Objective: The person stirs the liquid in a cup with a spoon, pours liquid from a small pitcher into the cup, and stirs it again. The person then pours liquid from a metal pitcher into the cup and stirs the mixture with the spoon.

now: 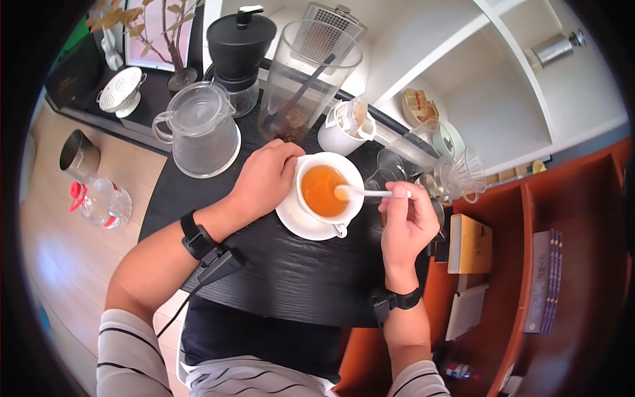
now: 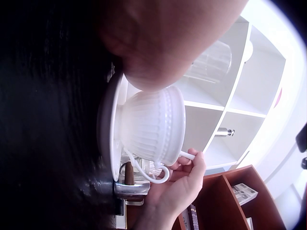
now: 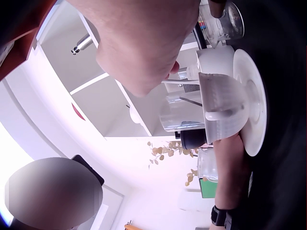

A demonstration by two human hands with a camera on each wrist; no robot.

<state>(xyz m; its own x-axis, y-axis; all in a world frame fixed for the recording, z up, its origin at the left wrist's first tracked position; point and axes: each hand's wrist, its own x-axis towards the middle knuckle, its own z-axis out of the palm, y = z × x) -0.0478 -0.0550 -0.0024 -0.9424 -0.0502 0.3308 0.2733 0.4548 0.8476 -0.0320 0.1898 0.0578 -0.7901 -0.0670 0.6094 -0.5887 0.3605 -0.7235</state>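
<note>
A white cup (image 1: 340,213) of amber liquid (image 1: 320,186) stands on a white saucer (image 1: 301,228) on the black table. My right hand (image 1: 409,221) pinches the handle of a white spoon (image 1: 374,193) between thumb and fingers. The spoon's bowl dips into the liquid at the cup's right side. At the saucer's left rim, my left hand (image 1: 264,180) grips the edge, its fingertips close beside the cup. The left wrist view shows the ribbed cup (image 2: 151,124) upright, its handle towards the right hand (image 2: 180,196).
Behind the cup stand a lidded glass pitcher (image 1: 204,135), a black hand grinder (image 1: 239,49), a tall clear container (image 1: 281,86) and a white mug (image 1: 337,140) with a drip bag. Glassware (image 1: 446,178) crowds the right edge, near a brown bookshelf (image 1: 509,218). A plastic bottle (image 1: 106,202) is at left.
</note>
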